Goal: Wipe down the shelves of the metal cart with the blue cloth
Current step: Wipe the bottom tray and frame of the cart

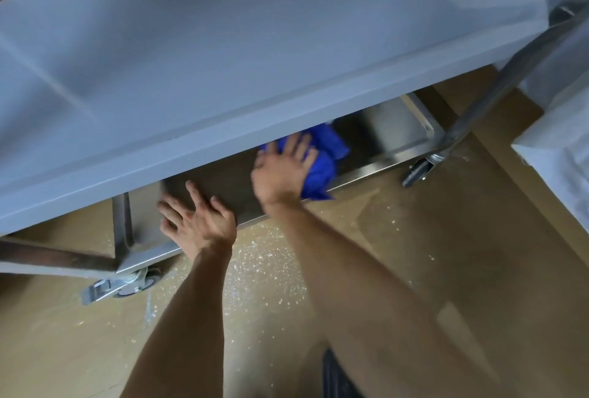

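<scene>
The metal cart fills the upper view; its top shelf point(255, 47) hides most of the bottom shelf point(392, 133). A blue cloth point(328, 155) lies bunched on the bottom shelf near its front edge. My right hand point(283, 168) presses flat on the cloth, fingers spread and pointing under the top shelf. My left hand point(197, 219) rests with its fingers apart on the bottom shelf's front rim, left of the cloth, holding nothing. The far part of the bottom shelf is hidden.
Caster wheels stand at the cart's front left point(127, 283) and front right point(417, 171). A slanted metal leg point(497, 88) rises at the right. The brown floor point(446, 270) carries white specks. White wrapped items point(561, 142) stand at the right edge.
</scene>
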Demonstrator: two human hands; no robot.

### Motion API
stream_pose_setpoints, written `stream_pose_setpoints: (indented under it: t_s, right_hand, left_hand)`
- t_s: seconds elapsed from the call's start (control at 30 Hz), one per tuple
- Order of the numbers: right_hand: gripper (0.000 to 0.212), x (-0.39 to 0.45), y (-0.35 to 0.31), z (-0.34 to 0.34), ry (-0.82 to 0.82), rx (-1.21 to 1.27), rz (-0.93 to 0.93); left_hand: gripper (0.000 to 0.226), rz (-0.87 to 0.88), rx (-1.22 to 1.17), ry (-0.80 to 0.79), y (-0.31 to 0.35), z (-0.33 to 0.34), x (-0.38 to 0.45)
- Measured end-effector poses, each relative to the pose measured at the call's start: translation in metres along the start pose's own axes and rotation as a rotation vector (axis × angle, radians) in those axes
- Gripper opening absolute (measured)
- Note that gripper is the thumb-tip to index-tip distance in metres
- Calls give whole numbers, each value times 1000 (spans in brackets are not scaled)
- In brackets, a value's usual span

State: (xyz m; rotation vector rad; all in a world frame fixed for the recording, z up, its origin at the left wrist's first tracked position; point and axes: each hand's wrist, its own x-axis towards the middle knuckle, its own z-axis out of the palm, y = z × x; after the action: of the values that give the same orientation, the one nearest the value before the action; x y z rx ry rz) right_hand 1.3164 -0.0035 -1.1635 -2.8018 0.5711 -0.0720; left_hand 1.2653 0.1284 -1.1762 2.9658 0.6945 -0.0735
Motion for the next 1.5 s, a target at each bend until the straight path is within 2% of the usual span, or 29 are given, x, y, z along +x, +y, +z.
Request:
stream_pose_setpoints:
  t_s: [0.1, 0.2, 0.37, 0.43, 0.5, 0.53, 0.6, 0.77, 0.87, 0.9, 0.93, 1.0, 1.07, 1.13, 1.23, 1.33, 1.4, 1.5]
  right_hand:
    - [50, -39, -28, 14, -18, 23, -224]
    - [51, -37, -8, 12, -12, 51, -246]
    - [50, -4, 96, -14, 104, -11, -80]
    - [52, 27, 150, -30, 179, -4, 106]
    - [54, 42, 171, -38, 207, 45, 348]
    - [55, 40, 166, -36, 202, 50, 420]
    - [56, 19, 132, -27, 187, 60, 394]
    - [49, -62, 40, 1, 138, 166, 21]
    - [46, -67, 61, 3, 179, 171, -150]
    - [45, -57, 77, 3, 213, 164, -157]
    - [44, -44, 93, 1, 267, 168, -96]
    - [44, -8, 120, -6, 387, 230, 184]
    - [48, 29, 144, -19, 413, 320, 452]
    - [47, 53, 171, -27, 474, 376, 557]
    - [41, 60, 197, -20, 656, 424, 475]
    - [39, 46, 165, -2, 729, 548, 517]
    - [40, 16, 118, 5, 734, 643, 475]
    - [42, -46, 63, 22, 620, 656, 255]
  left_hand:
    - [62, 3, -18, 8, -1, 0, -1]
    - [62, 4, -14, -7, 0, -3, -2]
    - [62, -10, -11, -34, 1, -7, -3]
    - [62, -6, -1, -37, 5, -5, -4]
    - [62, -8, 15, -28, 9, -3, -4]
    - [62, -13, 24, -25, 10, -1, -4]
    - [62, -33, 29, -34, 12, -3, -5]
    - [68, -138, -55, -132, 42, -21, -10]
    - [67, -140, -153, -123, 60, -21, -20]
    - [65, -138, -166, -97, 61, -18, -21]
    - [65, -141, -167, -77, 61, -16, -21]
    - [64, -151, -159, -55, 58, -11, -18]
    - [64, -154, -150, -36, 57, -8, -16]
    - [65, -139, -141, -25, 59, -5, -15]
    - [65, -149, -141, -17, 58, 1, -12]
    - [66, -146, -129, 7, 58, 4, -12]
    - [67, -146, -128, 1, 58, 3, -11]
    - [66, -134, -127, -2, 58, 1, -13]
